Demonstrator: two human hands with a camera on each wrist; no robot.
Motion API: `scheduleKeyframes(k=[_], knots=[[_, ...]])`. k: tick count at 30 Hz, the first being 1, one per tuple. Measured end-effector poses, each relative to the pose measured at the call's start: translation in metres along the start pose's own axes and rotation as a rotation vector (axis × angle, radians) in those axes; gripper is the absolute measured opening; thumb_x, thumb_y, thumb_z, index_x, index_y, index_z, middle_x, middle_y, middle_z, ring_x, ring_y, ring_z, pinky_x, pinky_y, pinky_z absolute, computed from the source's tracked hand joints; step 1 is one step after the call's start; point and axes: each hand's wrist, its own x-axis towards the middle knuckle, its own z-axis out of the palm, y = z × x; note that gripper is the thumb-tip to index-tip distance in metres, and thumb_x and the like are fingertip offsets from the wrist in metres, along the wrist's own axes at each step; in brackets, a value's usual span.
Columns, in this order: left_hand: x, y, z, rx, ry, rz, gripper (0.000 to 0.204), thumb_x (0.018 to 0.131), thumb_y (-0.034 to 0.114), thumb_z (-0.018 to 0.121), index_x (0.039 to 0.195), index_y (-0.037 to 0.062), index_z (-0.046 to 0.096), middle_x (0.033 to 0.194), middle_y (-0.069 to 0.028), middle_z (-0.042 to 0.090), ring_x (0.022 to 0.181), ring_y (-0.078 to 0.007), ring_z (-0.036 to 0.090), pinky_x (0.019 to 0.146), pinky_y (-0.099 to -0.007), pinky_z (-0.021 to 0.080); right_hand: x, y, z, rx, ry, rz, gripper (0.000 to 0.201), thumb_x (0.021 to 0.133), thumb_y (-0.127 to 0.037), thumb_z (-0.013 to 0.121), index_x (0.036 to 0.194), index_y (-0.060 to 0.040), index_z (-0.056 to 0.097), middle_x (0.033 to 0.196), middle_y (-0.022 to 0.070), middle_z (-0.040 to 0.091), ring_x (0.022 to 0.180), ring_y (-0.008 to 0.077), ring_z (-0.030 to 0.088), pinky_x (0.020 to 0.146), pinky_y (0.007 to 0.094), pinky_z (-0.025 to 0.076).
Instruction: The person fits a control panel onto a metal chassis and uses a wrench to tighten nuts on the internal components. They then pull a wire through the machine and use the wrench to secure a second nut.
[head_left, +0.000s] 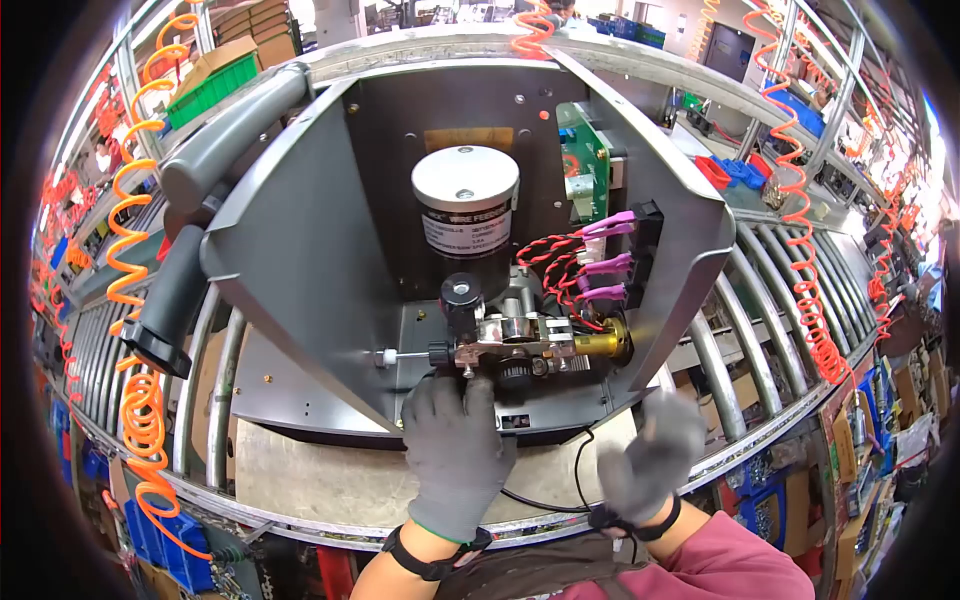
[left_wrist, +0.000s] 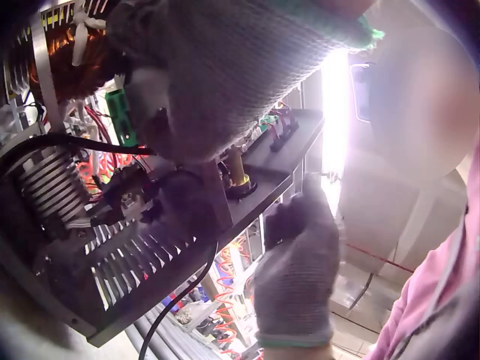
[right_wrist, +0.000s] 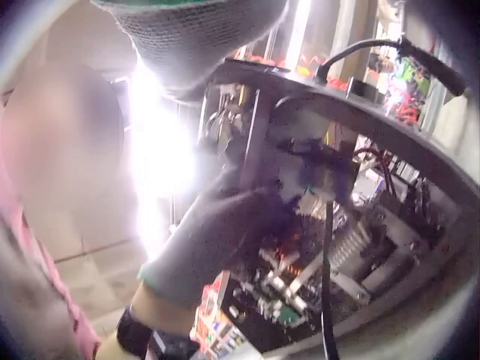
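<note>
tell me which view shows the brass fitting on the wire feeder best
The head view: the brass fitting lies unobstructed at the right end of the feed mechanism, just above the gloved left hand. The left wrist view shows only a blurred brass-coloured post past the glove. In the right wrist view I cannot make it out.

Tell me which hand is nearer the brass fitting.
Right. The right hand hangs open just below the brass fitting, apart from it; the left hand rests farther left, under the wire feeder.
</note>
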Motion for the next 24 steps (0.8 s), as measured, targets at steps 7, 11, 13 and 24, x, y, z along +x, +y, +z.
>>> scheduleKeyframes(k=[7, 11, 13, 24], knots=[[-0.001, -0.006, 0.007, -0.046, 0.002, 0.006, 0.049, 0.065, 0.02, 0.068, 0.108, 0.0016, 0.053, 0.104, -0.0176, 0.05, 0.102, -0.0353, 0.049, 0.086, -0.0464, 0.04, 0.084, -0.061, 0.051, 0.051, -0.029, -0.348, 0.03, 0.072, -0.014, 0.068, 0.098, -0.0036, 0.057, 0.097, 0.0114, 0.056, 0.088, 0.0306, 0.055, 0.076, 0.0404, 0.043], [0.0, -0.004, 0.004, -0.041, 0.052, 0.021, 0.044, 0.069, 0.019, 0.066, 0.108, 0.001, 0.054, 0.102, -0.0155, 0.052, 0.098, -0.0334, 0.05, 0.084, -0.046, 0.041, 0.098, -0.057, 0.066, -0.029, -0.144, -0.245, 0.03, 0.075, -0.019, 0.067, 0.098, -0.0028, 0.058, 0.09, 0.0128, 0.059, 0.08, 0.0313, 0.057, 0.073, 0.042, 0.042], [0.0, -0.006, 0.003, -0.066, 0.032, 0.028, 0.042, 0.07, 0.016, 0.065, 0.107, 0.0006, 0.054, 0.102, -0.0156, 0.052, 0.095, -0.0327, 0.051, 0.083, -0.046, 0.041, 0.103, -0.059, 0.068, -0.056, -0.166, -0.234, 0.027, 0.074, -0.021, 0.068, 0.093, -0.0048, 0.06, 0.08, 0.0121, 0.058, 0.073, 0.0297, 0.057, 0.067, 0.0409, 0.041], [0.001, -0.009, 0.018, -0.067, 0.158, 0.054, 0.055, 0.061, 0.013, 0.067, 0.111, -0.0006, 0.048, 0.094, -0.0171, 0.049, 0.088, -0.0361, 0.048, 0.073, -0.0463, 0.039, 0.114, -0.057, 0.077, 0.013, -0.136, -0.189, 0.02, 0.067, -0.018, 0.071, 0.083, -0.0085, 0.063, 0.072, 0.007, 0.054, 0.059, 0.0248, 0.057, 0.055, 0.0351, 0.044]])
